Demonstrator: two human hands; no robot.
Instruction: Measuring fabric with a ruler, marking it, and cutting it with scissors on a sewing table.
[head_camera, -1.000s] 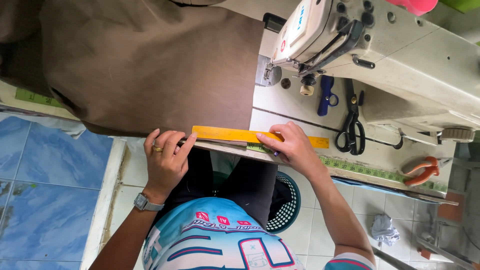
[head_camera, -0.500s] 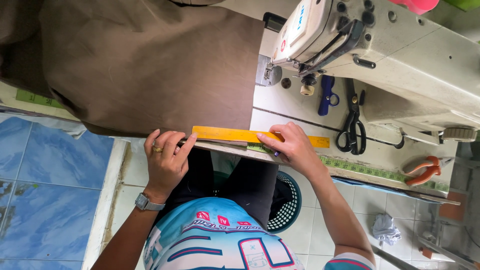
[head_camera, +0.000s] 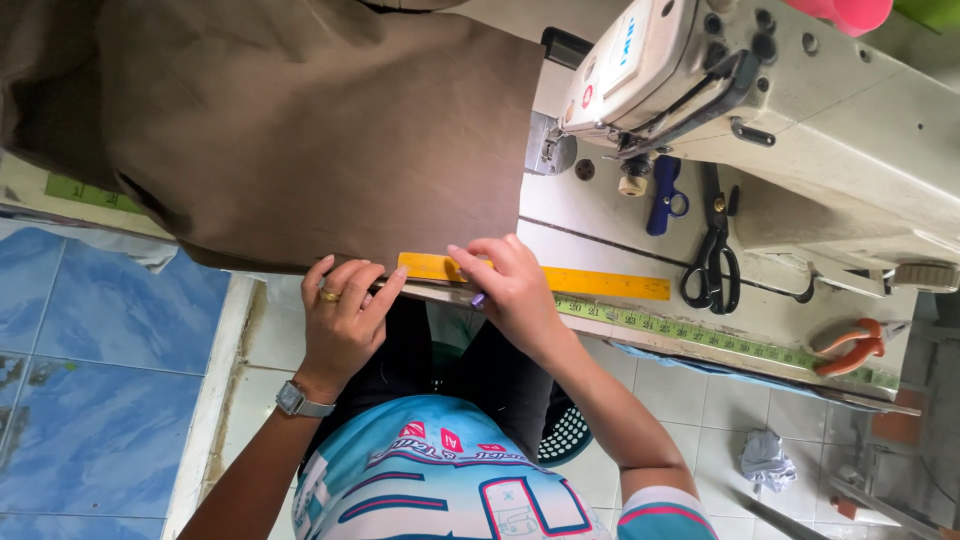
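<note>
White sewing table (head_camera: 600, 215) over blue and white floor tiles: a person's left hand (head_camera: 343, 322), wearing a ring, presses flat with fingers spread on the near edge of brown fabric (head_camera: 320, 140). The right hand (head_camera: 510, 285) lies curled over a yellow ruler (head_camera: 590, 282) along that table edge, a purple tip showing beneath its fingers. Black scissors (head_camera: 712, 262) rest beside the white sewing machine (head_camera: 780, 110); orange pliers (head_camera: 850, 345) lie farther right.
</note>
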